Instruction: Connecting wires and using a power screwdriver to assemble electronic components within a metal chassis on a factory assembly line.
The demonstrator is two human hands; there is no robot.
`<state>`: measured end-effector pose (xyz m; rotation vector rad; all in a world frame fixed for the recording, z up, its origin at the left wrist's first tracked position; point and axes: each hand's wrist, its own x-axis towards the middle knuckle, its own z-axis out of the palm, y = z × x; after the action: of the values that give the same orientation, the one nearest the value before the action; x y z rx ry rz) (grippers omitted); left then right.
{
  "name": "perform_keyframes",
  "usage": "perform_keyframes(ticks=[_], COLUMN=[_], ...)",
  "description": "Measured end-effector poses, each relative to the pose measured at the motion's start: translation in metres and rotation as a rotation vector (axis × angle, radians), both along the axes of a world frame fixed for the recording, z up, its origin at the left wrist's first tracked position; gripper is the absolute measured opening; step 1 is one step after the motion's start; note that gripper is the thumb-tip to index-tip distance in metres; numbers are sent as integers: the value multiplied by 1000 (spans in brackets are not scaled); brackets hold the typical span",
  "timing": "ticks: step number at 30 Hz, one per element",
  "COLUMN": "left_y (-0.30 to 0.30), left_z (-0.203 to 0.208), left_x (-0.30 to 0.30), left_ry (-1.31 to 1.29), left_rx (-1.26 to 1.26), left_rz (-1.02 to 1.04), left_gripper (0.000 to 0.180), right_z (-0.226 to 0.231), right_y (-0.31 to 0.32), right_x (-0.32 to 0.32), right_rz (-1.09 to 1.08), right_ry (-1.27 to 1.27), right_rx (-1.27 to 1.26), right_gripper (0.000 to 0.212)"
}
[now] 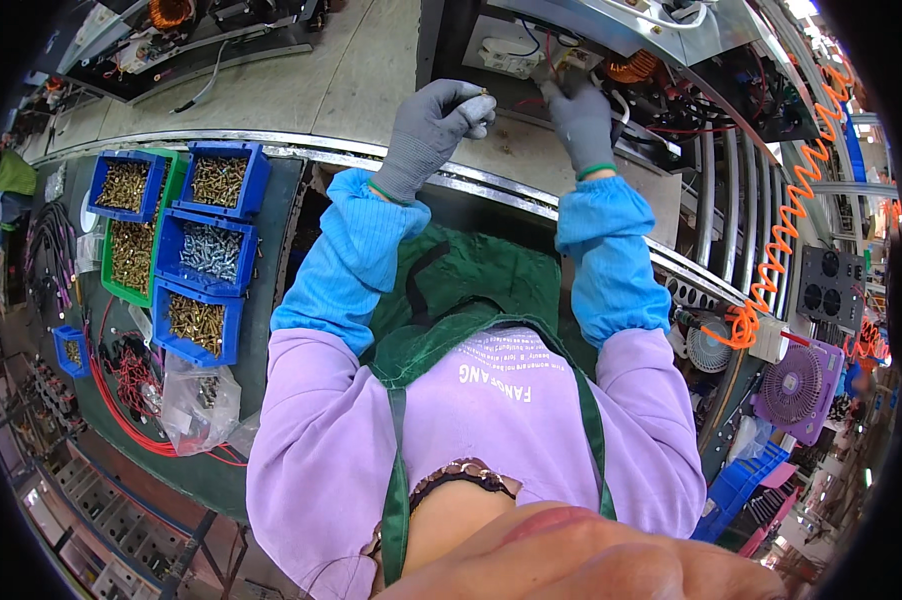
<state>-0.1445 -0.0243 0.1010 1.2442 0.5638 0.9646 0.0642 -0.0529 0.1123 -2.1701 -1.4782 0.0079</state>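
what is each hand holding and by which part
The left hand seems to pinch a tiny brassy piece, gripped part too small to tell; whether the right hand holds anything cannot be told.

At nine o'clock a green table (277, 230) carries blue screw bins (189, 348), red wires (134, 380) and a plastic bag (196, 412); at twelve, a grey bench (321, 95) bears open metal units (726, 65).

Illumination bright, fairly even; principal source not identifiable. Blown-out white patch (801, 8) at upper right rim. Highlights along metal rail (496, 190); sheen on clear plastic bag (201, 405). Dark shadow beneath rail and inside open equipment chassis (721, 50). Right gloved hand (583, 120) slightly soft; blue screw bins (191, 350) crisp. Fisheye curvature marked; corners black, periphery compressed.
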Motion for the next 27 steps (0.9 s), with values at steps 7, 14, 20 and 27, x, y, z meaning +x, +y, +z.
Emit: perform_keyframes(ticks=[7, 14, 20, 27], left_y=[3, 15, 20, 29], left_z=[-5, -12, -19, -36], left_x=[17, 25, 28, 31], left_ry=[115, 251, 202, 404], left_rx=[18, 13, -51, 162], left_rz=[-113, -102, -87, 63], left_gripper=[25, 25, 26, 30], right_z=[0, -3, -8, -17], right_y=[-10, -9, -4, -4], right_x=[-16, -21, -19, -17], right_rz=[107, 246, 384, 358], right_ry=[381, 504, 973, 755], right_rx=[32, 223, 249, 189], right_gripper=[29, 24, 18, 22])
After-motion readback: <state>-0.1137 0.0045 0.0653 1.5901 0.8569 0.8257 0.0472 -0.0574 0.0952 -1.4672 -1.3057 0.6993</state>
